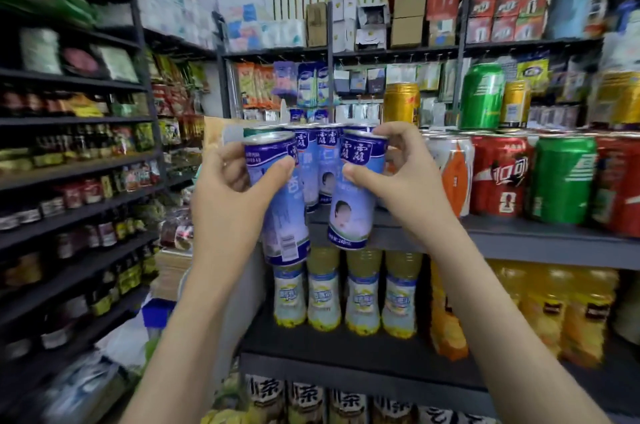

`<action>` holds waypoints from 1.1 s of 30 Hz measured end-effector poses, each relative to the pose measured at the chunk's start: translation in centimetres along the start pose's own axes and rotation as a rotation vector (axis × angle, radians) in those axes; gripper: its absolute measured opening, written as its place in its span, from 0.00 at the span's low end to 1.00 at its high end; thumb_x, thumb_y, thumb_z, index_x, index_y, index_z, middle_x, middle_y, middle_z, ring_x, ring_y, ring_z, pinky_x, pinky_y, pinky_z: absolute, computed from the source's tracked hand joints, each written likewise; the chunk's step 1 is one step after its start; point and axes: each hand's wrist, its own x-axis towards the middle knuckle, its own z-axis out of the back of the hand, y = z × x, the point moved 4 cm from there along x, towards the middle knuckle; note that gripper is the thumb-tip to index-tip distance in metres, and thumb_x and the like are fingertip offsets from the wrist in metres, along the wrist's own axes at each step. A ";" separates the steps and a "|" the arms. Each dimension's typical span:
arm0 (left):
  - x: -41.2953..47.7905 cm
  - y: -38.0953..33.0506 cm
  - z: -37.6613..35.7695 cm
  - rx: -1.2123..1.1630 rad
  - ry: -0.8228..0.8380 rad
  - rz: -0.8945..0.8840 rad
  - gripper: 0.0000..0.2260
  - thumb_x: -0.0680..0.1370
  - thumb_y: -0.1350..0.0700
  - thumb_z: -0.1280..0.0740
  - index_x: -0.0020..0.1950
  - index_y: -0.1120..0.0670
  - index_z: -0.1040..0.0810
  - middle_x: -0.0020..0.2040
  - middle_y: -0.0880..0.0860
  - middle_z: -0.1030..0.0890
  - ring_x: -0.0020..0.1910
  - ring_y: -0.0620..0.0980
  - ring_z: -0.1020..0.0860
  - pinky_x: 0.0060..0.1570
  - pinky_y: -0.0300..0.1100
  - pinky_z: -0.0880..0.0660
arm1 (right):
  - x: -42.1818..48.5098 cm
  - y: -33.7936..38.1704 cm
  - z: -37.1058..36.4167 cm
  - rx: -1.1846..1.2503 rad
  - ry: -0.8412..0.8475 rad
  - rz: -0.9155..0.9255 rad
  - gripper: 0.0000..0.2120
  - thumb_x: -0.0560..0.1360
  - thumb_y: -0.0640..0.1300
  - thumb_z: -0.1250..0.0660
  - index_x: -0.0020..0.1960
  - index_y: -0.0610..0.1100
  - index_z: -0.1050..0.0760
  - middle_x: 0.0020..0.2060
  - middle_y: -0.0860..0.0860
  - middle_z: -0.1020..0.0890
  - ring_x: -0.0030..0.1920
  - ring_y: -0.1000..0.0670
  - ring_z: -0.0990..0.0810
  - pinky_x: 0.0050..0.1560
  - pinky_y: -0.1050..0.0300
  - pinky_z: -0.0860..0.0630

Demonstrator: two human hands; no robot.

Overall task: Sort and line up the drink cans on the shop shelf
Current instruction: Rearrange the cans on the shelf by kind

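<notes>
Gripping a blue can near its top, the left hand curls thumb and fingers round it. The right hand clasps a second blue can the same way. Both cans are tilted, side by side but apart, just in front of the shelf. Behind them more blue cans stand on that shelf, with an orange-and-white can, a red cola can and a green can to their right. Yellow bottles stand one level below.
</notes>
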 end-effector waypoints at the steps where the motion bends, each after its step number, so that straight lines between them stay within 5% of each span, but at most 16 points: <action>1: 0.5 0.3 0.4 -0.008 0.002 0.004 0.14 0.70 0.58 0.26 0.51 0.52 0.25 0.48 0.48 0.17 0.46 0.41 0.18 0.44 0.36 0.23 | 0.9 -0.3 -0.7 -0.011 -0.005 -0.003 0.23 0.68 0.40 0.24 0.56 0.48 0.33 0.52 0.56 0.24 0.51 0.55 0.22 0.48 0.62 0.24; 5: 1.8 1.1 1.1 -0.050 0.003 0.014 0.17 0.70 0.60 0.26 0.57 0.59 0.26 0.49 0.51 0.17 0.48 0.44 0.18 0.47 0.40 0.21 | 4.0 -1.7 -2.9 -0.069 -0.016 -0.027 0.28 0.67 0.40 0.24 0.61 0.47 0.34 0.55 0.53 0.26 0.51 0.55 0.24 0.49 0.66 0.26; 9: 2.5 1.8 1.0 -0.077 0.015 0.041 0.17 0.70 0.59 0.26 0.56 0.56 0.26 0.48 0.48 0.17 0.47 0.41 0.18 0.45 0.38 0.21 | 5.5 -3.3 -4.5 -0.141 -0.001 -0.059 0.31 0.67 0.41 0.23 0.64 0.45 0.36 0.57 0.53 0.29 0.58 0.51 0.27 0.59 0.53 0.26; 18: 3.7 2.8 -1.6 -0.073 0.092 0.033 0.19 0.69 0.55 0.24 0.56 0.55 0.26 0.50 0.50 0.17 0.49 0.44 0.18 0.51 0.45 0.21 | 6.8 -4.8 -5.2 -0.295 0.141 -0.043 0.36 0.70 0.43 0.26 0.72 0.44 0.40 0.67 0.49 0.30 0.66 0.52 0.31 0.67 0.55 0.32; 21: 3.6 3.4 -3.0 -0.045 0.115 0.052 0.25 0.62 0.45 0.23 0.54 0.50 0.26 0.51 0.50 0.17 0.50 0.44 0.19 0.53 0.48 0.21 | 5.8 -3.1 -4.4 -0.304 0.084 0.058 0.32 0.73 0.42 0.29 0.73 0.44 0.39 0.63 0.57 0.31 0.61 0.61 0.34 0.59 0.74 0.37; 23: 3.3 3.7 -3.7 -0.060 0.132 0.067 0.28 0.60 0.43 0.24 0.55 0.50 0.27 0.52 0.49 0.18 0.52 0.44 0.19 0.54 0.49 0.22 | 4.8 -1.9 -3.2 -0.259 0.039 0.100 0.25 0.76 0.44 0.33 0.71 0.46 0.36 0.61 0.58 0.30 0.58 0.62 0.30 0.54 0.76 0.35; 25: 3.1 3.9 -4.4 -0.058 0.141 0.064 0.27 0.62 0.46 0.23 0.56 0.51 0.27 0.53 0.49 0.18 0.52 0.43 0.19 0.55 0.48 0.22 | 3.6 -0.8 -2.1 -0.149 0.086 0.085 0.21 0.76 0.47 0.34 0.68 0.48 0.33 0.58 0.54 0.24 0.54 0.61 0.25 0.52 0.74 0.30; 29: 3.0 3.8 -6.2 -0.079 0.166 0.051 0.19 0.67 0.53 0.23 0.53 0.49 0.27 0.51 0.48 0.18 0.50 0.42 0.19 0.53 0.46 0.22 | 2.4 -0.4 -1.5 -0.204 0.306 0.032 0.29 0.68 0.50 0.27 0.66 0.54 0.34 0.54 0.52 0.22 0.52 0.56 0.21 0.53 0.62 0.23; 33: 3.2 4.6 -8.3 -0.075 0.202 0.063 0.20 0.67 0.53 0.23 0.54 0.50 0.27 0.51 0.48 0.18 0.50 0.42 0.19 0.53 0.46 0.22 | 2.4 -1.6 -0.7 -0.298 0.224 0.026 0.32 0.68 0.46 0.26 0.68 0.49 0.35 0.54 0.55 0.22 0.50 0.60 0.22 0.49 0.63 0.22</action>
